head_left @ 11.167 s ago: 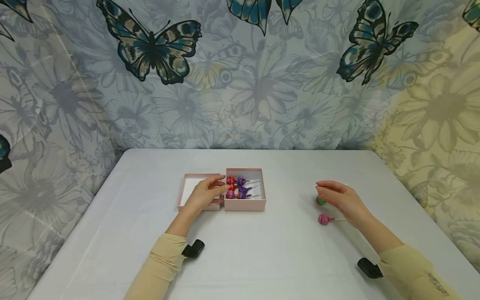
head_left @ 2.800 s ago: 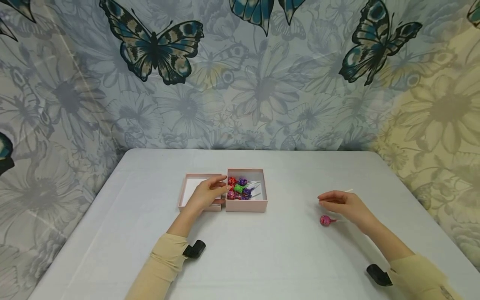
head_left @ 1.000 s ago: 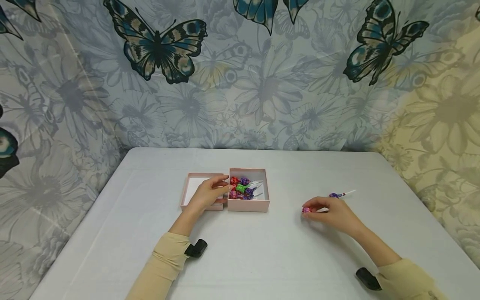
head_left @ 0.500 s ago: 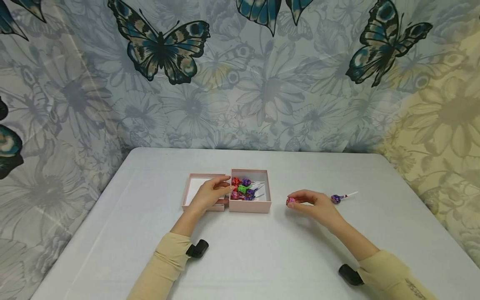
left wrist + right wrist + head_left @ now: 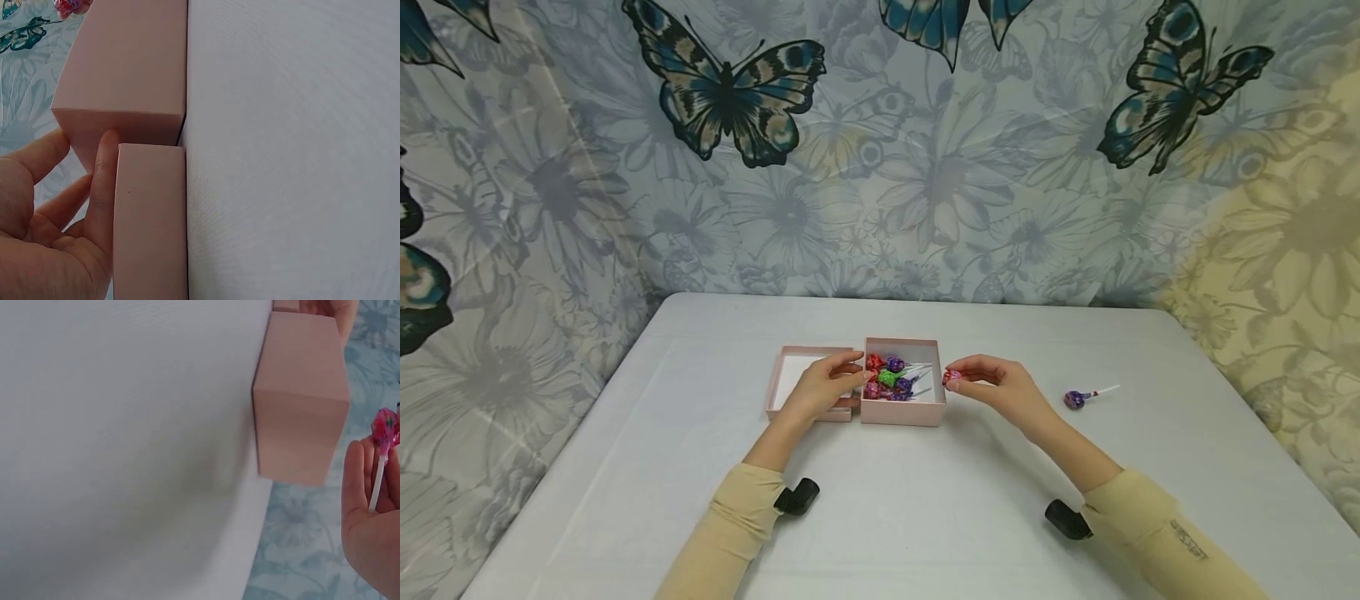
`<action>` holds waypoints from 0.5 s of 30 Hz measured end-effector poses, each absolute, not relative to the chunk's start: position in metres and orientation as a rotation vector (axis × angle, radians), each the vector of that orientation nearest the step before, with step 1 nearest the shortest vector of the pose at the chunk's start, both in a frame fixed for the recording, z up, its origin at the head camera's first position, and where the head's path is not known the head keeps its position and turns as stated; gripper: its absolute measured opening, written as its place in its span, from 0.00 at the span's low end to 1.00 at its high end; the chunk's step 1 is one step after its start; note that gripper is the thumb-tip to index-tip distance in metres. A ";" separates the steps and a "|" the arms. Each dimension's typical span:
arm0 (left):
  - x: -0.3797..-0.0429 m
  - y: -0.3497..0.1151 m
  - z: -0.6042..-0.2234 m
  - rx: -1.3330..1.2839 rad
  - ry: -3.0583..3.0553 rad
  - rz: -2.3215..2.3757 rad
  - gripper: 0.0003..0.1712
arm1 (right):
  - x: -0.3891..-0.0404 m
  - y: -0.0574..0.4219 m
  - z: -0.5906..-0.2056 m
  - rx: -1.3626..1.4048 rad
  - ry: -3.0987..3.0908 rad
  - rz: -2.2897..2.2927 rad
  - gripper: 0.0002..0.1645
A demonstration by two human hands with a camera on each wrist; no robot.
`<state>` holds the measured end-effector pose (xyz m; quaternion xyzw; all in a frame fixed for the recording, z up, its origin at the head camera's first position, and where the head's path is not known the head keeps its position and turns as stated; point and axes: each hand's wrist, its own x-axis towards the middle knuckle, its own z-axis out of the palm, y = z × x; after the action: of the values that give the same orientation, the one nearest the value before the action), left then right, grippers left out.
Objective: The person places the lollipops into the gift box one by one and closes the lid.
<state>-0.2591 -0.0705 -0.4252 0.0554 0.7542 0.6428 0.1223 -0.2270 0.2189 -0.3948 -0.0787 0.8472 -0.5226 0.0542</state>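
Observation:
An open pink box (image 5: 901, 414) stands on the table, holding several wrapped lollipops (image 5: 887, 377) in red, purple, green and pink. Against its left wall rest the fairly straight fingers of my left hand (image 5: 822, 388), a fingertip reaching the rim. The same hand lies over the pink lid (image 5: 781, 375), next to the box. My right hand (image 5: 1003, 392), raised just right of the box, pinches a pink-red lollipop (image 5: 952, 378). In the right wrist view that lollipop (image 5: 384, 428) shows its white stick pointing down toward the palm.
A purple lollipop (image 5: 1074, 400) lies alone on the right part of the white table (image 5: 925, 517), its stick pointing right. Behind the table hangs a butterfly-and-flower patterned backdrop (image 5: 925, 208).
The green lollipop went into the box earlier. My right hand has picked up the pink-red lollipop and carried it left to the box's right side. The left hand stays at the box.

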 end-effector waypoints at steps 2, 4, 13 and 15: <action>-0.259 -0.071 -0.425 0.163 2.213 1.861 0.30 | -0.231 0.213 -0.393 -0.250 2.559 -1.604 0.26; -0.260 -0.071 -0.425 0.169 2.220 1.853 0.30 | -0.234 0.207 -0.391 -0.253 2.554 -1.611 0.26; -0.261 -0.072 -0.427 0.178 2.212 1.869 0.29 | -0.250 0.183 -0.386 -0.277 2.476 -1.688 0.26; -0.261 -0.072 -0.427 0.174 2.204 1.876 0.29 | -0.253 0.178 -0.386 -0.277 2.460 -1.701 0.26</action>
<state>-0.2613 -0.0724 -0.4275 0.0595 0.7547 0.6422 0.1206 -0.2534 0.1784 -0.3862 -0.0921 0.8171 -0.5650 0.0690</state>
